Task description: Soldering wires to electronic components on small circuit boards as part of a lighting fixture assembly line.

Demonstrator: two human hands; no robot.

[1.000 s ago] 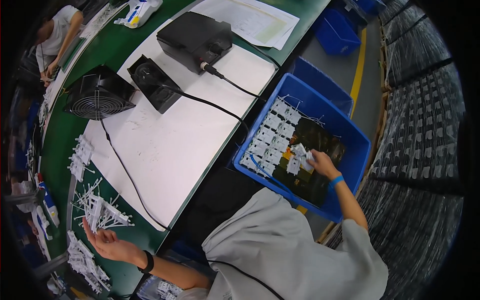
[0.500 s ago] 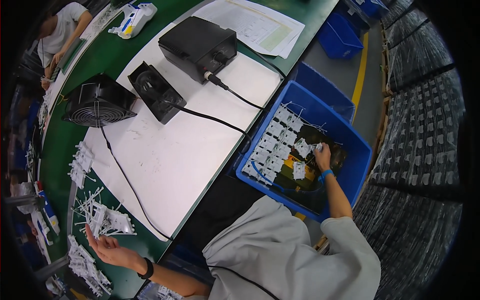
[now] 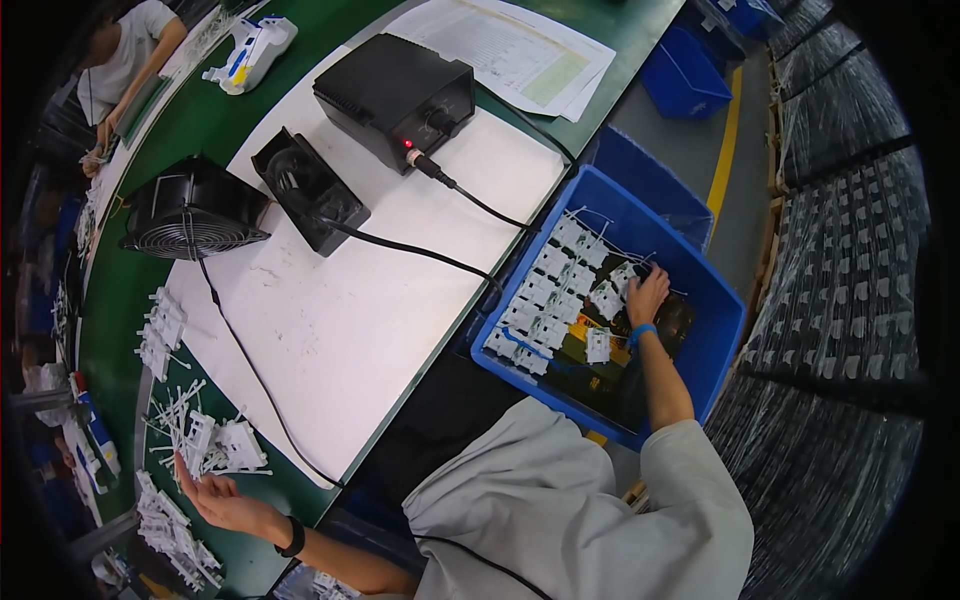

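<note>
My right hand (image 3: 648, 293) is inside a blue bin (image 3: 722, 330), its fingers bent round the edge of a small white plastic housing (image 3: 622, 274). That piece is partly covered by the hand. Left of it, similar white housings (image 3: 548, 292) lie in rows along the bin's left side, with thin white leads at the far end. One loose housing (image 3: 597, 345) rests nearer to me on the dark bottom. My left hand (image 3: 225, 502) hovers at the green table's near left, index finger stretched out and nothing visibly held, beside a heap of white plastic parts (image 3: 215, 440).
On the white sheet (image 3: 380, 310) stand a black control box (image 3: 395, 95) with a red light, a black tool holder (image 3: 310, 190) and a black fan (image 3: 195, 215); cables cross it. Papers (image 3: 540, 60) lie behind. A person (image 3: 130, 60) sits far left. Wrapped stacks (image 3: 840, 260) stand at right.
My right hand has moved farther into the bin, carrying the white housing up beside the others. A red light now shows on the black box. My left hand has barely moved.
</note>
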